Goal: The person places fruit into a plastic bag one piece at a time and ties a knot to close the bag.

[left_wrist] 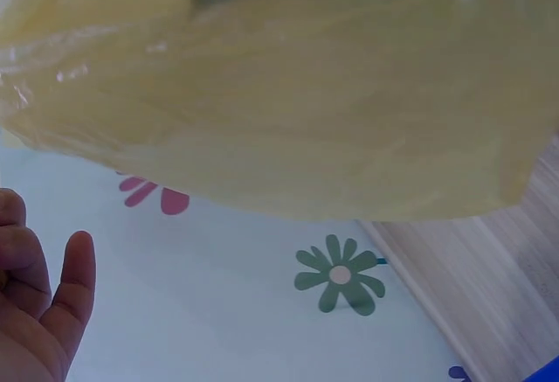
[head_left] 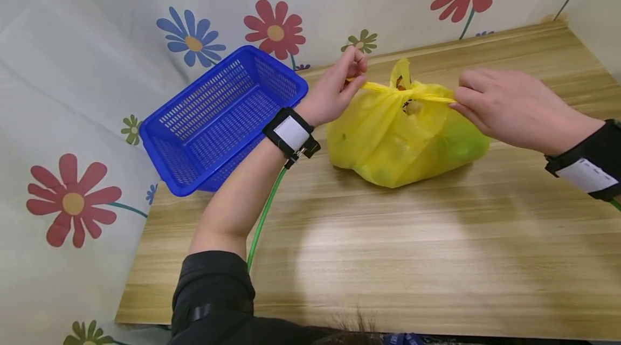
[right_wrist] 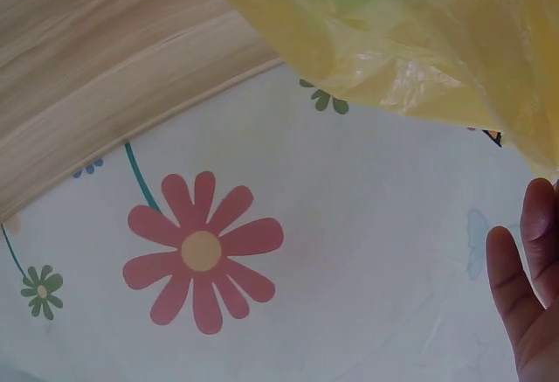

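A yellow plastic bag [head_left: 388, 140], bulging with contents, sits on the table; something green shows through its right side. Its twisted handles meet in a knot at the top, with a loose flap sticking up behind. My left hand [head_left: 339, 83] pinches the left handle end, and my right hand [head_left: 504, 105] grips the right one, so both are stretched taut sideways. In the left wrist view the bag [left_wrist: 306, 93] fills the upper half, above curled fingers [left_wrist: 74, 290]. The right wrist view shows the bag's side [right_wrist: 410, 59] and some fingers [right_wrist: 511, 273]. What exactly lies inside cannot be made out.
A blue perforated plastic basket [head_left: 220, 118] stands at the table's left rear, close beside my left forearm. The wooden table [head_left: 412, 259] meets a white flower-printed cloth [head_left: 330, 0] at its back and left. A green cable [head_left: 264, 215] runs along my left forearm.
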The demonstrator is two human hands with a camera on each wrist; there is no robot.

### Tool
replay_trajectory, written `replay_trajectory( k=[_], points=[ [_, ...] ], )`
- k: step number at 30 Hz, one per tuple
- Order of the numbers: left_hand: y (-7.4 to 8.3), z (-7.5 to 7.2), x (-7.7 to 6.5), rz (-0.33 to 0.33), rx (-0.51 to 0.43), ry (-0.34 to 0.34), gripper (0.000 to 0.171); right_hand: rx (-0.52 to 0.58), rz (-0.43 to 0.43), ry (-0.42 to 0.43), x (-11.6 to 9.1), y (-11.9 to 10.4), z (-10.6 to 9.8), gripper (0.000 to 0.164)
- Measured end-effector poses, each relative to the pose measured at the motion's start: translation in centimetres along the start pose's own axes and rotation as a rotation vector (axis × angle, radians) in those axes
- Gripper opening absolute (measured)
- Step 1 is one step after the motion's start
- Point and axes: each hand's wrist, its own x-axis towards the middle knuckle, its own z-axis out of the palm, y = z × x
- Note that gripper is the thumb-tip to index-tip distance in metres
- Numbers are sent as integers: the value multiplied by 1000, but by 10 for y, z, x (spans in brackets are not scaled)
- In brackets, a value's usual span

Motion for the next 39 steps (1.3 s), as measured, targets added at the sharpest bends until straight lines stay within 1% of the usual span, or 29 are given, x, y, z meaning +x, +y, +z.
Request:
replay_trajectory(
  k=[3,7,11,14,16,19,22,24,26,30,32,34,36,39],
  points=[
    [-5,-1,-3,-12,-29,4,14,-2,5,-23,-3,2,-1,60],
    [-11,-1,-4,14,-33,18,14,-7,15,-54,-8,5,-4,62],
    [-17,-2,-5,21,-40,29,14,-11,10,-35,-13,5,-5,61],
    [-18,-4,-7,-1,-53,39,15,-11,-2,-8,-16,3,-7,59],
    [-16,-6,-7,3,-63,49,15,-15,-10,13,-17,1,-10,58],
    [-7,-12,-5,11,-108,87,14,-32,-8,50,-16,1,-17,57],
    [3,-22,-1,64,-156,154,13,-59,4,93,-10,5,-25,58],
    [8,-27,0,91,-169,195,14,-76,12,109,-6,7,-29,59],
    [9,-29,-1,92,-180,212,16,-85,14,112,-3,9,-31,60],
    [1,-26,-8,34,-226,218,21,-78,12,83,-3,9,-27,61],
    [-6,-25,-10,34,-248,234,23,-73,13,77,-5,10,-25,61],
    [-15,-23,-10,58,-255,257,26,-61,18,84,-8,10,-22,60],
    [-25,-22,-10,65,-260,283,29,-52,22,91,-14,12,-21,59],
    [-43,-19,-15,19,-257,306,33,-39,41,69,-26,14,-17,61]
  ],
)
